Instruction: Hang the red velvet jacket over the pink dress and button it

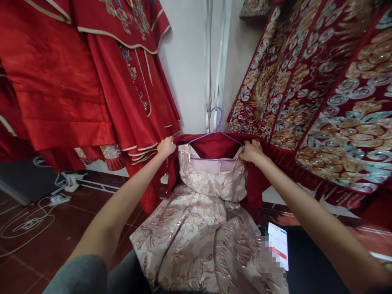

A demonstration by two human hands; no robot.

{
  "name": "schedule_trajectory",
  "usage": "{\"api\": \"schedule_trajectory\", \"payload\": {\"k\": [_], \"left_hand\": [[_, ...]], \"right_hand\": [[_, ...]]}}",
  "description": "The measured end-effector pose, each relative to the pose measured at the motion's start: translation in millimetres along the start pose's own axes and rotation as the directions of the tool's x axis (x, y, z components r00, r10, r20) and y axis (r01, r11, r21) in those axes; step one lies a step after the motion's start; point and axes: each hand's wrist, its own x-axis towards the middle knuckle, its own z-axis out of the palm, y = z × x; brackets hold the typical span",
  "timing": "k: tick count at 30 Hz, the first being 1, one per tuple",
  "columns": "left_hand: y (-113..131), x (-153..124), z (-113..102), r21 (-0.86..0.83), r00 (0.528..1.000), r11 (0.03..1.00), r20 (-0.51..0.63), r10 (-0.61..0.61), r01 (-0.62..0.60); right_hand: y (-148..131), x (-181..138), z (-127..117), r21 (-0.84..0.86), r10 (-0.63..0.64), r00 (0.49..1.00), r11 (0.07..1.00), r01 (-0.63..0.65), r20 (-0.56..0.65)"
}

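Note:
A pink and gold brocade dress (202,228) hangs from a purple wire hanger (216,132) in front of me, its skirt spreading down toward my lap. A dark red garment (214,146) lies over the hanger's shoulders behind the dress. My left hand (166,147) is closed on the left shoulder of the dark red garment. My right hand (251,152) is closed on its right shoulder, beside the dress's neckline. Both arms reach straight forward.
Red satin robes with cream trim (92,81) hang at the left. Heavily embroidered dark red panels (321,94) hang at the right. White straps (216,61) run down the wall. White cables (36,212) lie on the red tile floor. A phone (278,245) rests near my right knee.

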Motion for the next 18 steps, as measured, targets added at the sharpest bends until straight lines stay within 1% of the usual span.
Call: {"api": "schedule_trajectory", "payload": {"k": [1, 3, 5, 7, 8, 9, 10, 11, 13, 14, 15, 16, 17, 18], "left_hand": [[-4.1, 3.8, 0.4, -0.071, 0.997, 0.996, 0.059, -0.040, 0.044], [-11.3, 8.0, 1.5, -0.151, 0.982, 0.982, 0.170, -0.086, 0.112], [-18.5, 8.2, 1.0, -0.187, 0.955, 0.969, 0.276, -0.108, 0.164], [-27.8, 5.3, -1.7, -0.211, 0.914, 0.953, 0.386, -0.123, 0.217], [-33.7, 3.0, -3.5, -0.207, 0.880, 0.946, 0.456, -0.132, 0.249], [-40.4, 0.3, -5.3, -0.182, 0.833, 0.941, 0.533, -0.150, 0.287], [-47.7, -3.0, -7.0, -0.140, 0.774, 0.937, 0.609, -0.173, 0.319], [-55.3, -6.5, -8.5, -0.090, 0.714, 0.938, 0.673, -0.191, 0.336], [-68.8, -14.1, -10.7, -0.012, 0.609, 0.950, 0.770, -0.191, 0.312], [-73.7, -17.6, -11.6, -0.001, 0.568, 0.960, 0.806, -0.165, 0.280], [-76.7, -20.4, -12.4, -0.016, 0.537, 0.970, 0.835, -0.121, 0.244], [-77.5, -22.3, -13.1, -0.053, 0.529, 0.976, 0.845, -0.070, 0.213], [-76.2, -23.1, -13.5, -0.104, 0.554, 0.977, 0.832, -0.015, 0.184], [-72.7, -22.6, -13.6, -0.174, 0.621, 0.974, 0.783, 0.048, 0.145]], "right_hand": [[-0.4, 5.9, -3.9, -0.049, -0.011, 0.998, 0.999, 0.014, 0.065], [-1.8, 15.4, -11.9, -0.114, -0.038, 0.978, 0.991, 0.062, 0.204], [-2.0, 21.5, -20.5, -0.128, -0.066, 0.931, 0.985, 0.119, 0.360], [0.2, 23.7, -29.4, -0.114, -0.092, 0.861, 0.979, 0.170, 0.500], [2.3, 23.2, -33.6, -0.107, -0.105, 0.832, 0.975, 0.193, 0.544], [4.8, 21.6, -37.5, -0.090, -0.117, 0.812, 0.975, 0.205, 0.572], [7.7, 19.2, -41.0, -0.061, -0.130, 0.792, 0.977, 0.206, 0.596], [10.6, 16.0, -44.1, -0.017, -0.143, 0.762, 0.980, 0.199, 0.632], [15.9, 8.5, -49.3, 0.094, -0.181, 0.672, 0.982, 0.164, 0.718], [18.0, 4.7, -51.6, 0.142, -0.210, 0.630, 0.977, 0.157, 0.747], [19.4, 0.9, -54.0, 0.171, -0.240, 0.609, 0.970, 0.170, 0.756], [20.2, -2.9, -56.6, 0.176, -0.269, 0.619, 0.962, 0.208, 0.738], [20.3, -6.7, -59.3, 0.169, -0.299, 0.667, 0.952, 0.254, 0.683], [19.7, -10.7, -62.3, 0.143, -0.319, 0.732, 0.945, 0.294, 0.602]]}}
